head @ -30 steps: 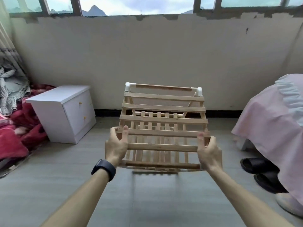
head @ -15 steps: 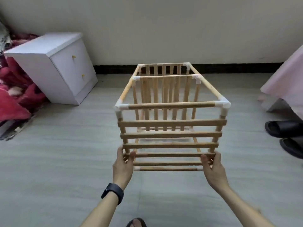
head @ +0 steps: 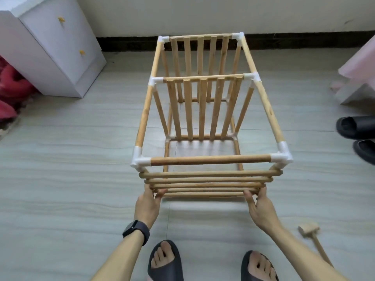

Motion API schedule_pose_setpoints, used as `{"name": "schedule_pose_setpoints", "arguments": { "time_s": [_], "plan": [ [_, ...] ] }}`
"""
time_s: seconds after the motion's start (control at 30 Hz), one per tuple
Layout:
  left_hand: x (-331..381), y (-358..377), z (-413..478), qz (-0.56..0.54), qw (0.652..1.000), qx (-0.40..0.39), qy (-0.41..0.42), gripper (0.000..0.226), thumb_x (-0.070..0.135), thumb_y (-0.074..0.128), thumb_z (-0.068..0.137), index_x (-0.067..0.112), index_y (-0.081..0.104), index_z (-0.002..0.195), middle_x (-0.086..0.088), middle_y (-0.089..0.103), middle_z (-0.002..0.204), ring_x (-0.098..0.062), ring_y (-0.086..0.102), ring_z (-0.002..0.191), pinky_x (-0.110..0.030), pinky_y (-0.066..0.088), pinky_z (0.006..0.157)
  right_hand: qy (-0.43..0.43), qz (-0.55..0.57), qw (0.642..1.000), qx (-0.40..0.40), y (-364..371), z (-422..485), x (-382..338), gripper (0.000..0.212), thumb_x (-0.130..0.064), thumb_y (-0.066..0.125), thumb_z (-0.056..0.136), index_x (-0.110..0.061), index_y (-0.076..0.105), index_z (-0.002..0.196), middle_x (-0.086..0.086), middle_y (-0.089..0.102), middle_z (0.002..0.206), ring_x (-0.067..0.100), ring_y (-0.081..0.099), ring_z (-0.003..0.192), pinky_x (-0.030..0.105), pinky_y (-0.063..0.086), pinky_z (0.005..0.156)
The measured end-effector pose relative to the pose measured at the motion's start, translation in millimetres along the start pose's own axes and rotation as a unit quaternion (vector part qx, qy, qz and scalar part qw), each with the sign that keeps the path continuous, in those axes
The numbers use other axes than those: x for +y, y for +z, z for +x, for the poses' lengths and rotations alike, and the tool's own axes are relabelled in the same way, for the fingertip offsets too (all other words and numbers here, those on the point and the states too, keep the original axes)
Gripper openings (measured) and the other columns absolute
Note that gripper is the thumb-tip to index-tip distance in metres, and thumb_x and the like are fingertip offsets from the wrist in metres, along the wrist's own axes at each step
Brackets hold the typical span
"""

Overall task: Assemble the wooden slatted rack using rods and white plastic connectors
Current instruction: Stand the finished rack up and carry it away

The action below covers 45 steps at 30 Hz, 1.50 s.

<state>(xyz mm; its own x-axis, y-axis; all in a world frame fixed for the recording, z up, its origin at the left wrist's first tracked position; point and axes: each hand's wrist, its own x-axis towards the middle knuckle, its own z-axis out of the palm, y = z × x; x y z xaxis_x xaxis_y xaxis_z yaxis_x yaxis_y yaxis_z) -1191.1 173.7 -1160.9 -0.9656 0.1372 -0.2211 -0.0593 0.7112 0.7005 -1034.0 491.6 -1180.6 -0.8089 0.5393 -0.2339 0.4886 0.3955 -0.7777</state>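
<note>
Where the view begins at nine o'clock, a red blanket [head: 10, 92] lies bunched on the tiled floor [head: 81, 159]. Just beside it, at ten o'clock, stands a white cabinet [head: 50, 49] with two small yellow knobs.

At seven o'clock of the rack, the left hand [head: 149, 201] has a dark watch [head: 136, 230] on its wrist. It grips the left ends of the lowest near slats, thumb and fingers curled round them.

The slatted rack [head: 205, 110] fills the middle of the view. It is a box frame of round rods, with upright slat panels at its twelve o'clock end and across its middle, and a stack of level slats on the near side. Its corners are capped by white plastic connectors [head: 140, 159], and the near top rod [head: 211, 160] runs between two of them. Whether the rack's base touches the floor cannot be told.

At five o'clock of the rack the right hand [head: 258, 205] grips the right ends of the same low slats, fingers curled over them. At six o'clock of the view, two feet in black slides [head: 160, 268] stand apart.

At four o'clock a small wooden mallet [head: 309, 230] lies on the floor. A pair of black slippers [head: 357, 130] sits at three o'clock, and pink cloth [head: 361, 55] hangs at two o'clock.
</note>
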Motion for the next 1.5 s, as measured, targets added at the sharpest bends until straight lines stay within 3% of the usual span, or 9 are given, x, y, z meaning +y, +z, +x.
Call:
{"name": "schedule_pose_setpoints", "arguments": {
  "time_s": [0.17, 0.3, 0.47, 0.67, 0.77, 0.87, 1.17, 1.37, 1.5],
  "plan": [
    [4.1, -17.5, -2.9, 0.066, 0.996, -0.058, -0.007, 0.030, 0.030, 0.062, 0.098, 0.020, 0.052, 0.125, -0.004, 0.071, 0.112, -0.028, 0.067, 0.108, -0.038, 0.052, 0.083, 0.012, -0.052, 0.998, -0.024, -20.9, -9.3, -9.6, 0.024, -0.040, 0.058, 0.100, -0.030, 0.049, 0.120, -0.010, 0.064, 0.113, 0.023, 0.063, 0.114, 0.033, 0.043, 0.086],
    [15.0, -82.8, 11.9, 0.119, 0.979, -0.162, -0.036, 0.062, 0.032, 0.081, 0.084, 0.026, 0.049, 0.137, -0.002, 0.061, 0.129, -0.021, 0.059, 0.120, -0.033, 0.048, 0.093, 0.042, -0.185, 0.977, -0.095, -81.9, 10.1, -16.9, 0.042, -0.023, 0.069, 0.095, -0.017, 0.057, 0.134, 0.006, 0.063, 0.135, 0.027, 0.059, 0.124, 0.035, 0.045, 0.098],
    [100.4, -161.3, 62.3, 0.011, 0.998, -0.046, -0.051, 0.037, 0.048, 0.062, 0.095, 0.020, 0.060, 0.119, -0.007, 0.067, 0.122, -0.026, 0.062, 0.108, -0.043, 0.051, 0.092, 0.119, 0.037, 0.992, -0.005, -164.2, 61.8, -114.7, 0.028, -0.036, 0.051, 0.105, -0.014, 0.060, 0.119, 0.007, 0.070, 0.116, 0.022, 0.070, 0.095, 0.045, 0.056, 0.084],
    [210.6, -146.3, 88.6, -0.050, 0.987, -0.140, -0.065, 0.051, 0.063, 0.041, 0.099, 0.020, 0.042, 0.126, -0.003, 0.056, 0.113, -0.022, 0.065, 0.093, -0.035, 0.053, 0.062, 0.105, 0.025, 0.991, -0.080, -151.2, 94.8, -224.0, 0.033, -0.043, 0.051, 0.104, -0.013, 0.046, 0.117, 0.007, 0.062, 0.112, 0.022, 0.069, 0.092, 0.036, 0.056, 0.060],
    [206.0, -117.1, 96.6, -0.075, 0.992, -0.079, -0.066, 0.050, 0.056, 0.040, 0.102, 0.013, 0.043, 0.129, -0.006, 0.058, 0.108, -0.022, 0.064, 0.086, -0.033, 0.052, 0.059, 0.165, 0.086, 0.983, -0.001, -121.0, 111.7, -224.6, 0.030, -0.036, 0.044, 0.104, -0.008, 0.051, 0.110, 0.009, 0.062, 0.096, 0.020, 0.061, 0.073, 0.031, 0.049, 0.055],
    [189.5, -100.5, 105.3, -0.052, 0.998, 0.032, -0.027, 0.043, 0.056, 0.028, 0.103, 0.020, 0.052, 0.109, -0.007, 0.061, 0.095, -0.023, 0.059, 0.077, -0.033, 0.052, 0.057, 0.144, -0.048, 0.979, 0.137, -104.1, 121.0, -210.9, 0.053, -0.050, 0.029, 0.104, -0.012, 0.059, 0.083, 0.007, 0.061, 0.075, 0.026, 0.056, 0.066, 0.031, 0.039, 0.054],
    [183.7, -100.2, 95.2, -0.056, 0.995, 0.082, -0.001, 0.038, 0.055, 0.029, 0.103, 0.029, 0.053, 0.089, -0.002, 0.061, 0.085, -0.020, 0.059, 0.070, -0.025, 0.044, 0.040, 0.153, -0.030, 0.974, 0.165, -104.4, 116.2, -203.8, 0.060, -0.058, 0.030, 0.104, -0.010, 0.061, 0.082, 0.008, 0.062, 0.070, 0.026, 0.056, 0.059, 0.033, 0.044, 0.052],
    [182.6, -104.6, 67.4, -0.113, 0.976, 0.175, 0.065, 0.045, 0.063, 0.030, 0.101, 0.028, 0.055, 0.088, 0.000, 0.059, 0.071, -0.021, 0.058, 0.063, -0.041, 0.053, 0.051, 0.024, 0.038, 0.975, 0.218, -100.7, 86.3, -198.3, 0.067, -0.070, 0.035, 0.097, -0.015, 0.060, 0.069, 0.003, 0.061, 0.063, 0.024, 0.058, 0.061, 0.032, 0.037, 0.052],
    [181.5, -92.5, 54.1, -0.118, 0.950, 0.264, 0.119, 0.040, 0.061, 0.030, 0.103, 0.031, 0.051, 0.088, 0.006, 0.056, 0.061, -0.007, 0.056, 0.059, -0.029, 0.038, 0.049, -0.022, 0.068, 0.959, 0.273, -87.6, 74.4, -182.7, 0.066, -0.068, 0.039, 0.098, -0.012, 0.056, 0.069, 0.004, 0.060, 0.062, 0.020, 0.057, 0.062, 0.030, 0.036, 0.053]
  ]
}}
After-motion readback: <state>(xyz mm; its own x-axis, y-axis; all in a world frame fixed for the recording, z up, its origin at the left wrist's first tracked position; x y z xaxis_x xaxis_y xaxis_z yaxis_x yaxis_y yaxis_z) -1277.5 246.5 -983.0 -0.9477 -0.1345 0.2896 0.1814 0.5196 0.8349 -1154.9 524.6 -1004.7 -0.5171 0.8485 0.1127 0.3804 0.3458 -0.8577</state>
